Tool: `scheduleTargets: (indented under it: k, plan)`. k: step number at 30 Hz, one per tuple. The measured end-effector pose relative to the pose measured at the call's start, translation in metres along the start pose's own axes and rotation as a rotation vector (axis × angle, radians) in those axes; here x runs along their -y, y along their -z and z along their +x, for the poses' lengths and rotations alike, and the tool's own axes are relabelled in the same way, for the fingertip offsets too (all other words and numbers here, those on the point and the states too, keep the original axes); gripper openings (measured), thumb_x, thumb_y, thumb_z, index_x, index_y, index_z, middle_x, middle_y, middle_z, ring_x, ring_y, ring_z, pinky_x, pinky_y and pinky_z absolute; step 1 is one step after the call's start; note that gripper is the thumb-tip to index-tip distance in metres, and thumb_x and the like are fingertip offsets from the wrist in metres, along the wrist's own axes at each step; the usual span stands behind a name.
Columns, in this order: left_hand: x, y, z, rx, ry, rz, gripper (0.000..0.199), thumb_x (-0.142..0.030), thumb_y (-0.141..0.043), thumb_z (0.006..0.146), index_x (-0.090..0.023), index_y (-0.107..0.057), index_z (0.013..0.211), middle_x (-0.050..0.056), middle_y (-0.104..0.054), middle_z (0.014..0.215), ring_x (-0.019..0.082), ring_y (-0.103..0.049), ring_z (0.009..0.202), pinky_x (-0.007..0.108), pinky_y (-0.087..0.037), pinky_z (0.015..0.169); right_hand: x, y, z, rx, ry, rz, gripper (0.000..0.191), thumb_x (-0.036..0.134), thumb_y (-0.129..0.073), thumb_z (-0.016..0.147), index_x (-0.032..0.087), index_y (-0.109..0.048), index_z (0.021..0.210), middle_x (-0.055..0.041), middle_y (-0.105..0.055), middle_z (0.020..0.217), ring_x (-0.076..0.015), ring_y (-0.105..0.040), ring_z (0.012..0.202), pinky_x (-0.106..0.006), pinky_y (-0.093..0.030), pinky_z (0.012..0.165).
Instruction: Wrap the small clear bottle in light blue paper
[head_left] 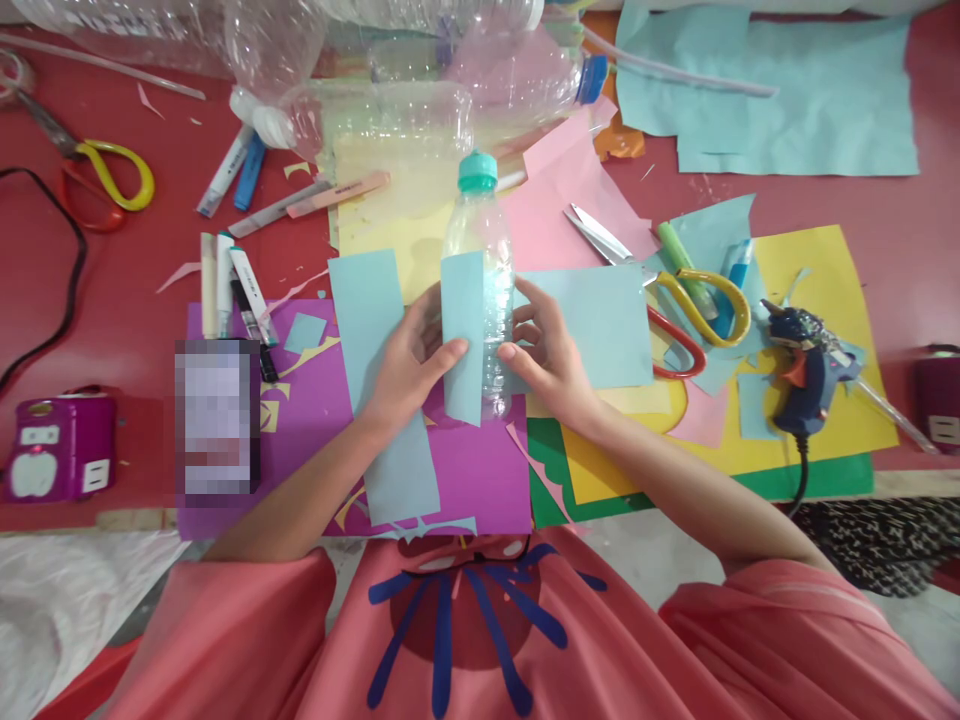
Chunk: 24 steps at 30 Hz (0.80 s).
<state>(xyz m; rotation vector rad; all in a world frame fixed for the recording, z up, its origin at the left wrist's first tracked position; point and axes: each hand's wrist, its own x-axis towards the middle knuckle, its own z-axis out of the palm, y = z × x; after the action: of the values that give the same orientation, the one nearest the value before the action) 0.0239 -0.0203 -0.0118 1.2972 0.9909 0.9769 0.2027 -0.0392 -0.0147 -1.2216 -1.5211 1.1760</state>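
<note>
A clear plastic bottle [496, 300] with a teal cap [478, 171] points its cap away from me, between my two hands. A light blue paper strip [463, 330] lies lengthwise over its left side. My left hand [415, 362] holds that strip against the bottle, thumb on the paper and fingers behind. My right hand [551, 362] grips the bottle's right side, its thumb on the ribbed part. One light blue strip [367, 300] passes beneath my left hand, and a light blue sheet [607, 325] extends to the right behind my right hand.
Scissors [679, 310] and a glue gun [810, 375] lie at right on coloured paper. Markers [225, 290], a phone [217, 415], a purple box [64, 447] and yellow-red scissors [112, 175] are at left. Several clear bottles [405, 110] line the back, beside blue paper [825, 90].
</note>
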Motion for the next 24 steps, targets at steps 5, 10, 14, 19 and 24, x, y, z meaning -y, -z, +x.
scheduleTargets:
  k: [5,10,14,19,24]
  plan:
    - [-0.002,-0.003,-0.001,0.038,0.158,-0.15,0.066,-0.058,-0.067,0.073,-0.023,-0.048,0.126,0.009,-0.062,0.125,0.03,-0.057,0.118,0.039,-0.051,0.093,-0.001,-0.004,-0.004,0.017,0.042,-0.047,0.065,0.06,-0.046,0.088,0.026,-0.024,0.139,-0.0011,-0.046,0.091,-0.0113,-0.054,0.073,-0.024,-0.05,0.057]
    - [0.001,-0.002,-0.005,0.014,0.248,-0.108,0.06,-0.062,-0.062,0.074,-0.025,-0.053,0.12,0.006,-0.063,0.118,0.028,-0.059,0.11,0.036,-0.051,0.086,-0.001,-0.008,-0.006,-0.001,0.143,-0.123,0.058,0.054,-0.045,0.092,0.025,-0.023,0.138,-0.0011,-0.045,0.09,-0.0096,-0.049,0.066,-0.024,-0.048,0.054]
    - [-0.001,-0.005,-0.008,-0.017,0.277,-0.08,0.063,-0.066,-0.057,0.075,-0.027,-0.052,0.124,0.005,-0.061,0.12,0.027,-0.057,0.112,0.035,-0.049,0.087,0.0,-0.011,-0.007,-0.019,0.185,-0.117,0.051,0.048,-0.043,0.094,0.026,-0.023,0.136,-0.0008,-0.043,0.089,-0.0093,-0.046,0.064,-0.025,-0.047,0.053]
    - [-0.006,-0.008,-0.009,-0.033,0.333,-0.086,0.065,-0.068,-0.053,0.076,-0.027,-0.05,0.126,0.005,-0.06,0.121,0.028,-0.056,0.112,0.036,-0.049,0.088,0.003,-0.013,-0.009,-0.012,0.192,-0.116,0.049,0.047,-0.042,0.095,0.026,-0.023,0.135,-0.0017,-0.043,0.091,-0.0097,-0.046,0.065,-0.026,-0.048,0.053]
    - [-0.006,-0.008,-0.008,-0.013,0.302,-0.097,0.067,-0.068,-0.055,0.075,-0.027,-0.048,0.127,0.006,-0.057,0.126,0.029,-0.055,0.115,0.037,-0.049,0.087,0.003,-0.013,-0.01,-0.005,0.199,-0.124,0.05,0.048,-0.042,0.095,0.026,-0.022,0.135,-0.0019,-0.043,0.091,-0.0105,-0.047,0.065,-0.027,-0.049,0.053]
